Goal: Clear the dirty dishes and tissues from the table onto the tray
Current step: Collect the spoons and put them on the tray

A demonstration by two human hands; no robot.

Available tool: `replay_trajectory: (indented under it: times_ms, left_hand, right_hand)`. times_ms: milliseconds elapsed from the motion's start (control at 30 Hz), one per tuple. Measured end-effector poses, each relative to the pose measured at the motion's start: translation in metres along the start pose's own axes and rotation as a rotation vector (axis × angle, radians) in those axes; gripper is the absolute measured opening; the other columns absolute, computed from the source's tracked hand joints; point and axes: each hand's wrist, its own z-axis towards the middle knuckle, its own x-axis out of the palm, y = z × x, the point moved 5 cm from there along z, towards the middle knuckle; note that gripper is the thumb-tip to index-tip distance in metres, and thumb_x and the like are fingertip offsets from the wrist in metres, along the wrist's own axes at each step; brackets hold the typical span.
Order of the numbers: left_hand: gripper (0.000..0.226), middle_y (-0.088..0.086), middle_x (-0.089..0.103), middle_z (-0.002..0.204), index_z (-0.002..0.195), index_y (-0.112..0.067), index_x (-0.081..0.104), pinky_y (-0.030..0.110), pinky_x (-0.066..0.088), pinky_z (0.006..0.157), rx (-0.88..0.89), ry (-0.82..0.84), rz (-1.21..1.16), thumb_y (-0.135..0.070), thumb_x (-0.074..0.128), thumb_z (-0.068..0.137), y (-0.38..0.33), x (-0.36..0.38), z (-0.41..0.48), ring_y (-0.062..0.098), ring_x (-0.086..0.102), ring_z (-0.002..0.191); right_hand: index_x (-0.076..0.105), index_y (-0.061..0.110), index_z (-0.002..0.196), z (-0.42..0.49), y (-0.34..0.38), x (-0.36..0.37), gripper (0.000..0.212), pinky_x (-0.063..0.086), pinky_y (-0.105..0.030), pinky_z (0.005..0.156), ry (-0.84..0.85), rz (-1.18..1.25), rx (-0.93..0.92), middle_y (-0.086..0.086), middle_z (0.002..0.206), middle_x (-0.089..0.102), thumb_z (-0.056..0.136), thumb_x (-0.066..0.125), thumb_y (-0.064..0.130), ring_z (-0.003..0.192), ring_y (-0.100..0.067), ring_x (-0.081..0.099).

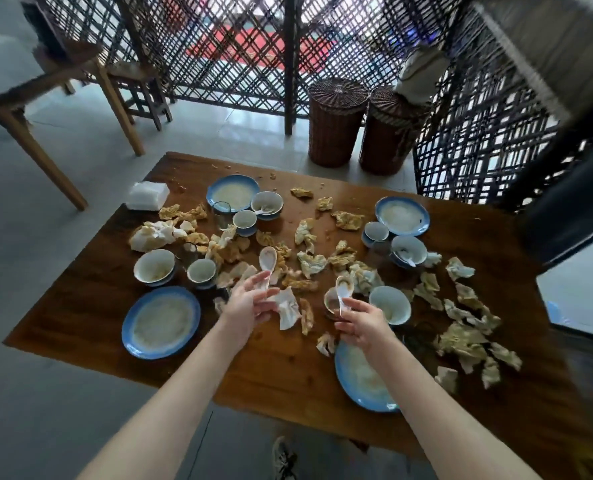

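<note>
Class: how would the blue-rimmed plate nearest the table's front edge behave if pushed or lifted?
The plate looks like glazed ceramic: probably rigid, breakable and fairly heavy. Its greasy-looking film may make it slippery. Sitting close to the table edge, a push could slide it off.

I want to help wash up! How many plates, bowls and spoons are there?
Blue-rimmed plates: 4
Bowls: 8
Spoons: 4
Total: 16
</note>
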Motion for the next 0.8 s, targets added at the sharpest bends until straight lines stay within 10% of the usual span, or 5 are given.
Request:
replay_trajectory:
  times_ms: [500,800]
  left_hand:
    - [0.032,0.0,0.072,0.097,0.116,-0.028,0.058,0.023,0.039,0.057,-0.13,0.473,0.324,-0.009,0.059,0.09,0.187,0.291,-0.153,0.008,0.064,0.061]
    - [0.049,0.001,0.066,0.066,0.132,-0.011,0.047,0.015,0.032,0.043,-0.231,0.657,0.567,0.008,0.055,0.088,0.279,0.418,-0.22,0.005,0.053,0.038]
  right_hand:
    - [0.058,0.013,0.119,-0.158,-0.143,-0.323,0.028,0.042,-0.019,0.052,-0.368,0.289,-0.099,0.002,0.084,0.065,0.091,0.057,0.005,0.047,-0.004,0.057]
    - [0.061,0.019,0.108,-0.224,-0.226,-0.452,0.025,0.042,-0.022,0.054,-0.639,0.434,-0.078,0.002,0.085,0.066,0.089,0.059,0.004,0.049,-0.005,0.057]
